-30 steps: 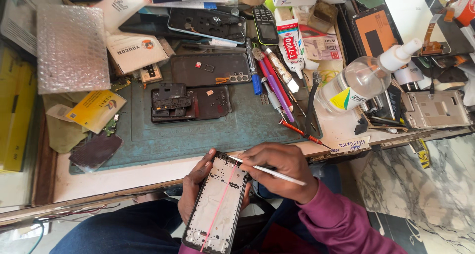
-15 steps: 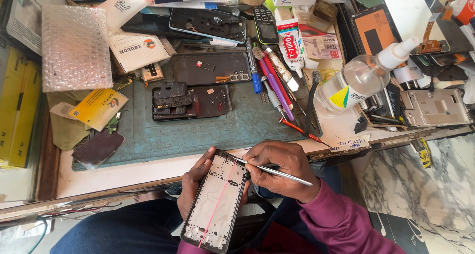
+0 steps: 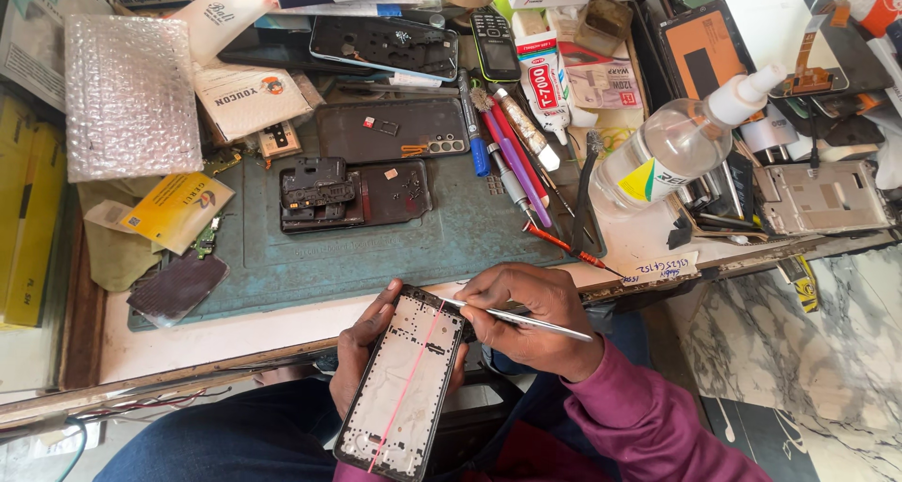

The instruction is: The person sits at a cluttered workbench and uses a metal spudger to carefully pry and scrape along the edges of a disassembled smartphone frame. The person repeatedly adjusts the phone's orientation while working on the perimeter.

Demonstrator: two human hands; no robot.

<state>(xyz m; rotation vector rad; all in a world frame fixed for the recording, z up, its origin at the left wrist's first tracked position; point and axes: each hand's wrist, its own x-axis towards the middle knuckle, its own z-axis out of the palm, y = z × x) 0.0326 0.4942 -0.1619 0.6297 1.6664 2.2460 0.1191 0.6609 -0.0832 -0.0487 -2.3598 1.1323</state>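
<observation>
Your left hand, mostly hidden, cradles the black rectangular phone frame, bottom edge cropped at 6 o'clock; right hand pinches thin metal tweezers, tip at its top edge.

Near the bench edge, the left hand cradles a phone frame from below, while the right hand presses thin tweezers to its top right corner. Farther off, a green work mat carries opened phone backs.
</observation>
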